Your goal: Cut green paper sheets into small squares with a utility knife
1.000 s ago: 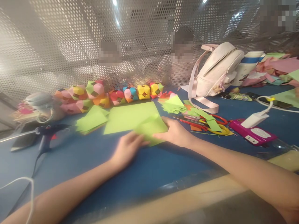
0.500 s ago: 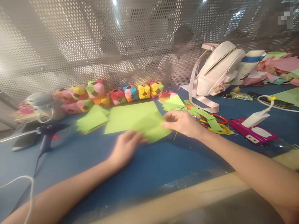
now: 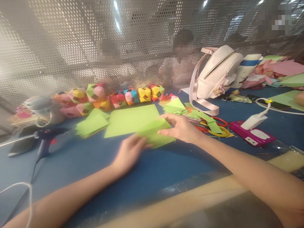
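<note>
Left grip point(image 3: 133, 150) and right grip point(image 3: 179, 128) holding 1 green paper sheet point(image 3: 155, 133), blue table point(image 3: 152, 177)

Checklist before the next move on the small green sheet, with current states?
1. Right hand at the small green sheet: ok, thumb and fingers at its right part.
2. Left hand grip firm: cannot tell, fingers blurred at the sheet's left part.
3. Sheet edges lined up: cannot tell, blurred and partly covered.
4. Small sheet clear of the large green sheet: not ok, overlaps it in view.
5. Glue gun clear of both hands: ok, off to the left.
</note>
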Tool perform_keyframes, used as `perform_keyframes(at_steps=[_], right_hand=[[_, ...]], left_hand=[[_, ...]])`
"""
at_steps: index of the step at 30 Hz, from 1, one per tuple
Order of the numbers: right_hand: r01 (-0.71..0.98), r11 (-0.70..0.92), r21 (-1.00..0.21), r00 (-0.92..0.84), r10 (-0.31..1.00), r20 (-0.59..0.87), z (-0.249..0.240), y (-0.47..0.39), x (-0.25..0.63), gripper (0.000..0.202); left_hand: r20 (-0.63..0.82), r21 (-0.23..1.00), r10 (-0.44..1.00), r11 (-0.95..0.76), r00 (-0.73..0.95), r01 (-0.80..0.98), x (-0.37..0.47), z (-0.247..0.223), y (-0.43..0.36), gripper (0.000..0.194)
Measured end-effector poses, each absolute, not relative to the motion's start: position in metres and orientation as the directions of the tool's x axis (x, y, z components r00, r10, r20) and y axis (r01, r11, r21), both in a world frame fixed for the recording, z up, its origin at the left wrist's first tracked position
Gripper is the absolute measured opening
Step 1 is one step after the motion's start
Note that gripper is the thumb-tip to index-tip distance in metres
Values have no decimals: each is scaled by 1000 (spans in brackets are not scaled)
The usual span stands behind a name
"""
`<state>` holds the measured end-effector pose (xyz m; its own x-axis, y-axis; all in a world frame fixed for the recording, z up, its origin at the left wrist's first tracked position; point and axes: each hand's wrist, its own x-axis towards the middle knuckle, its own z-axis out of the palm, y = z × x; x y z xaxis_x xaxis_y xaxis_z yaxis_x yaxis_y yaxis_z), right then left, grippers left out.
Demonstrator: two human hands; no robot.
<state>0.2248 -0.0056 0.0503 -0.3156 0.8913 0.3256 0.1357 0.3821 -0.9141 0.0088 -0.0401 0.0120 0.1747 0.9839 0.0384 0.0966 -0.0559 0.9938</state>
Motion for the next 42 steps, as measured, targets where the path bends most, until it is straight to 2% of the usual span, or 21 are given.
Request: perform_keyframes(at_steps=[3,6,11,15,21,27,31,35,40,42], right_hand=[[204,363,-909,-275,912,303,53,-14,218,26],[273,352,-895,-186,932,310,57,-16,221,24],[130,359,-924,-116,931,346,63,-8,234,31],[92,328,-940,-148,938,313,63,-5,237,31],[11,176,-984,-315,935,164,53,-8,227,37],[53,168,-984,-264,953,149,47,-6,225,33],[48,166,-985,-314,939,143,43,-7,223,38],[125,204,-971,-316,936,156,34,-11,213,40],[300,285,-910,-120,958,261,30,-10,208,24],[346,330,-878,-64,942,329,30,-8,211,28]], left_hand=[[50,987,979,-80,200,142,12,14,-44,28],[52,977,980,-90,190,195,12,14,-45,27],[25,978,982,-63,188,200,9,11,-45,31],[6,990,982,-32,190,137,9,9,-45,30],[-3,1000,982,-1,190,19,13,10,-46,29],[-40,999,983,46,180,-26,16,14,-49,33],[-39,998,983,47,178,-38,15,14,-48,33],[-44,997,983,53,179,-49,14,12,-46,32],[-54,995,985,66,164,-72,13,11,-44,31],[-58,994,986,71,156,-78,12,11,-43,31]])
